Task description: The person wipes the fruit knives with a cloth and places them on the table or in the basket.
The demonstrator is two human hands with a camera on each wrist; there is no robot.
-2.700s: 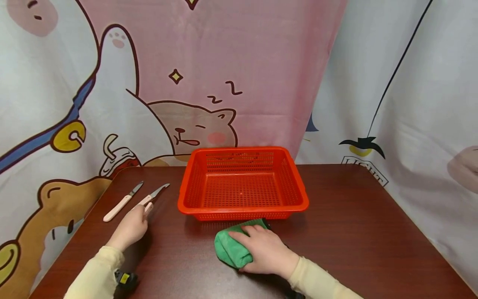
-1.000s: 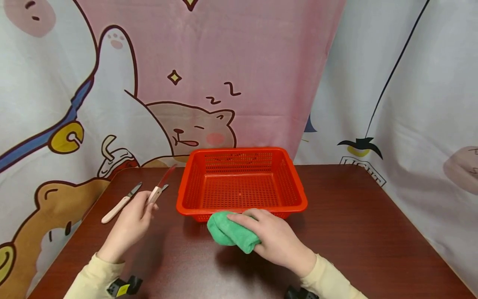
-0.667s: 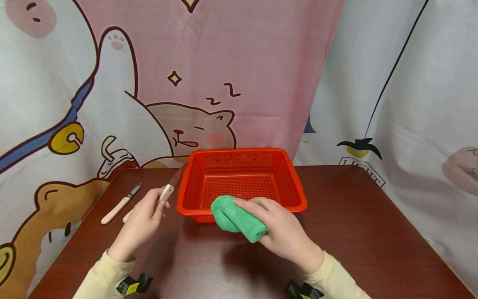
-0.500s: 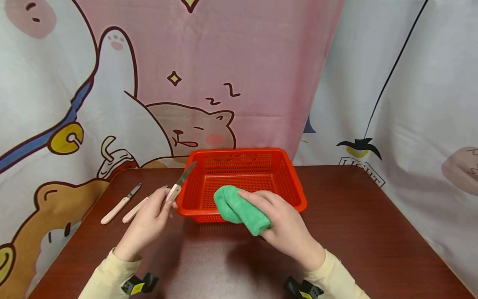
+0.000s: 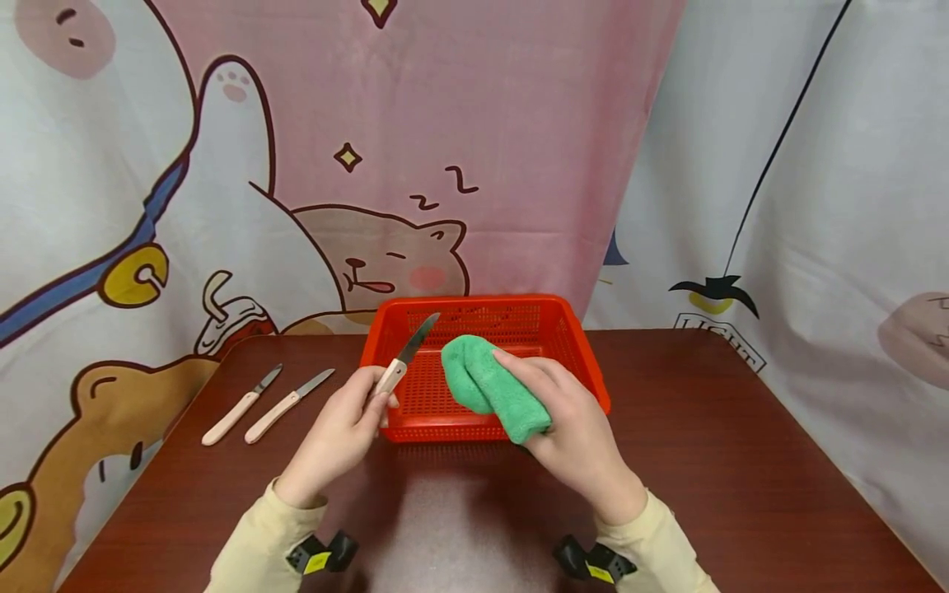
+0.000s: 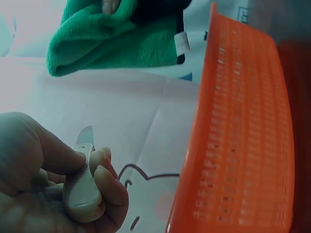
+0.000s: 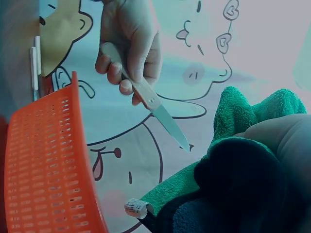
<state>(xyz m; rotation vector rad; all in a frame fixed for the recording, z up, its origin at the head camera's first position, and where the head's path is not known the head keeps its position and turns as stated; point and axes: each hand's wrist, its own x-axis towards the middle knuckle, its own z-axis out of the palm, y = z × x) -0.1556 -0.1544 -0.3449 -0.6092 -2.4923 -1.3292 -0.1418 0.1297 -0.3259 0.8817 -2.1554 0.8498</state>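
Observation:
My left hand grips a small knife by its pale handle, the blade pointing up and away over the left part of the red basket. In the right wrist view the knife is bare, its tip angled toward the green cloth. My right hand holds that folded green cloth, thumb on top, above the basket's front. A dark edging and a white label show on the cloth in the right wrist view. Knife and cloth are a short gap apart.
Two more pale-handled knives, an outer one and an inner one, lie on the left of the brown table. The red perforated basket stands at the back middle. A printed curtain hangs behind.
My left hand has picked up a knife from beside the others and carried it right, over the basket. My right hand has lifted the cloth off the table and moved it up and forward.

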